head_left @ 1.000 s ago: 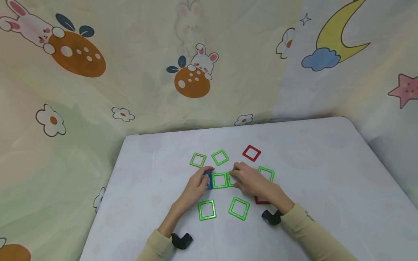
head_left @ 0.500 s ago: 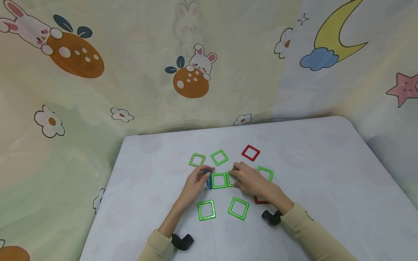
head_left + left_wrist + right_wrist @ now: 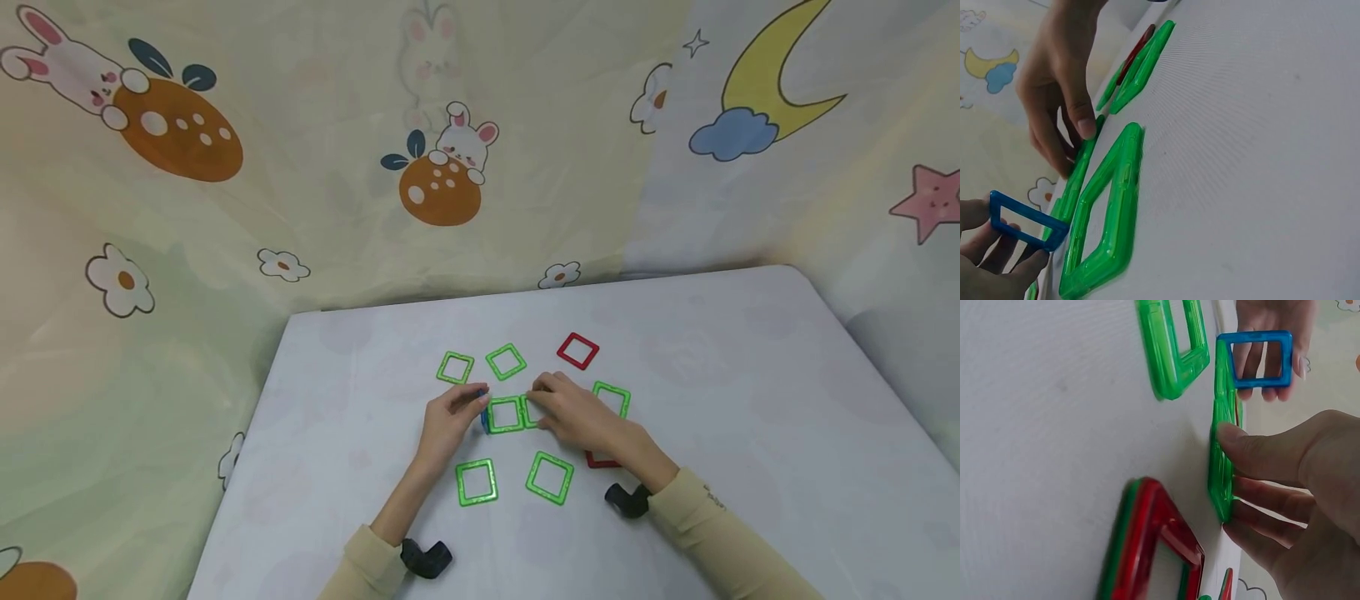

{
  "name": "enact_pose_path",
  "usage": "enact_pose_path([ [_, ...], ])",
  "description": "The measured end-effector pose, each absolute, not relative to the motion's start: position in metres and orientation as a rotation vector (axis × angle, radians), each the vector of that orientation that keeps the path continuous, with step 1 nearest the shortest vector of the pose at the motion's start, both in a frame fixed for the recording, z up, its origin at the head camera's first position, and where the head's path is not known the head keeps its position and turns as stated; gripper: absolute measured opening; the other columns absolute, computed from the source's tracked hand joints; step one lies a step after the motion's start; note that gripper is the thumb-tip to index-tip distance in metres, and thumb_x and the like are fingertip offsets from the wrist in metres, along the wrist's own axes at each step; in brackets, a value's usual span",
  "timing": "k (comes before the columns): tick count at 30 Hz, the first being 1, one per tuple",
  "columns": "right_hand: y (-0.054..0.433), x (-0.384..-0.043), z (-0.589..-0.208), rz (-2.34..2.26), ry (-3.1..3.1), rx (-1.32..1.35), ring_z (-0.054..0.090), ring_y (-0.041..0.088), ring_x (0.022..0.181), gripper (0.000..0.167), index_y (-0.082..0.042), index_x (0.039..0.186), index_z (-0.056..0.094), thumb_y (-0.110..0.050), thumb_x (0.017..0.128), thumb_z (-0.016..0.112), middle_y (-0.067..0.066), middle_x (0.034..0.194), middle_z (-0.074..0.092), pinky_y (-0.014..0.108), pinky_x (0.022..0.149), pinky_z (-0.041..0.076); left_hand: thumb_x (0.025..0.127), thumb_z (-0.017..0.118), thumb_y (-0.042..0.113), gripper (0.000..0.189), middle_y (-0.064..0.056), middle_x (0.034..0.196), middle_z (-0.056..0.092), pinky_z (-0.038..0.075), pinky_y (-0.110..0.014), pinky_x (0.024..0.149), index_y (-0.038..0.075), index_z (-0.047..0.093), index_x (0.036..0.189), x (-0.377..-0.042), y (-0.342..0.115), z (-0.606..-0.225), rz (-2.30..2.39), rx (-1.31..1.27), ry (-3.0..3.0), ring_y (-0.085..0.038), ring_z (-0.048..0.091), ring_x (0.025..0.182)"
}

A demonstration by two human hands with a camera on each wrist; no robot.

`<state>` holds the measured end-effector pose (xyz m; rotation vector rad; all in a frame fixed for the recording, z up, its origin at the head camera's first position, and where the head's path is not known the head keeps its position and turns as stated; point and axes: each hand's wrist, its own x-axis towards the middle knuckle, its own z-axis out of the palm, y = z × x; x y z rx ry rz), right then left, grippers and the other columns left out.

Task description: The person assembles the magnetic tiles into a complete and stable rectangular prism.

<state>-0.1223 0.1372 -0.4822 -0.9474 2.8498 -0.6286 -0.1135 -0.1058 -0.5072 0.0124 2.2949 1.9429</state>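
Observation:
Upright on edge, a blue square magnetic tile [image 3: 1288, 359] stands at the left end of two flat green square tiles joined side by side. My left hand [image 3: 444, 427] grips this blue tile by its edges, with the thumb on the near side. The left green tile [image 3: 507, 430] lies between both hands. My right hand [image 3: 581, 417] holds the right green tile [image 3: 1221, 481], thumb on its near edge and fingers on the far one, covering much of it in the head view. In the right wrist view the blue tile's lower edge meets the green row.
Behind the hands lie two green tiles [image 3: 455, 382] and a red tile [image 3: 577, 336]. Two more green tiles [image 3: 477, 502] lie in front. Another green tile [image 3: 612, 387] and a red tile [image 3: 602, 463] are partly hidden by the right arm. White cloth covers the table [image 3: 720, 358].
The left hand has turned the blue tile from leaning outward to standing upright against the green row. The right hand stays on its green tile.

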Motion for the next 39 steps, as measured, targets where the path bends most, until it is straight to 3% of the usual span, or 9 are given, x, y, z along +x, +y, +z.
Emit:
enact_pose_path([
  [4, 0.137, -0.121, -0.483, -0.618, 2.855, -0.950, 0.057, 0.024, 0.114, 0.049, -0.001, 0.133, 0.066, -0.014, 0.089, 0.082, 0.010, 0.127, 0.063, 0.039, 0.097, 0.056, 0.096, 0.074, 0.026, 0.035, -0.005, 0.124, 0.070, 0.054, -0.026, 0.101, 0.006, 0.071, 0.125, -0.113, -0.106, -0.508, 1.962, -0.016, 2.304, -0.019, 0.066, 0.122],
  [14, 0.139, -0.116, -0.487, -0.675, 2.882, -0.955, 0.056, 0.027, 0.116, 0.050, -0.001, 0.135, 0.064, -0.011, 0.089, 0.080, 0.012, 0.131, 0.062, 0.041, 0.096, 0.056, 0.096, 0.075, 0.022, 0.032, -0.008, 0.125, 0.069, 0.053, -0.021, 0.098, 0.007, 0.072, 0.123, -0.116, -0.101, -0.508, 1.988, 0.012, 2.290, -0.023, 0.065, 0.123],
  [24, 0.137, -0.101, -0.476, -0.715, 2.902, -0.980, 0.058, 0.026, 0.121, 0.049, -0.006, 0.133, 0.066, -0.016, 0.088, 0.082, 0.009, 0.132, 0.062, 0.040, 0.095, 0.058, 0.097, 0.073, 0.023, 0.031, -0.006, 0.128, 0.068, 0.052, -0.030, 0.104, 0.009, 0.071, 0.124, -0.118, -0.103, -0.509, 1.977, -0.017, 2.262, -0.021, 0.063, 0.125],
  [30, 0.135, -0.091, -0.479, -0.697, 2.917, -1.092, 0.061, 0.026, 0.112, 0.048, -0.003, 0.128, 0.069, -0.016, 0.084, 0.086, 0.011, 0.124, 0.065, 0.039, 0.091, 0.059, 0.098, 0.070, 0.013, 0.028, -0.011, 0.127, 0.068, 0.051, -0.040, 0.107, 0.003, 0.069, 0.124, -0.113, -0.099, -0.494, 1.953, -0.074, 2.272, -0.027, 0.063, 0.126],
  [39, 0.133, -0.077, -0.480, -0.675, 2.920, -1.046, 0.059, 0.021, 0.103, 0.052, -0.003, 0.125, 0.068, -0.023, 0.082, 0.088, 0.007, 0.117, 0.064, 0.033, 0.085, 0.058, 0.098, 0.069, 0.012, 0.032, -0.013, 0.128, 0.066, 0.052, -0.040, 0.107, -0.002, 0.066, 0.127, -0.106, -0.099, -0.474, 1.965, -0.064, 2.238, -0.029, 0.062, 0.127],
])
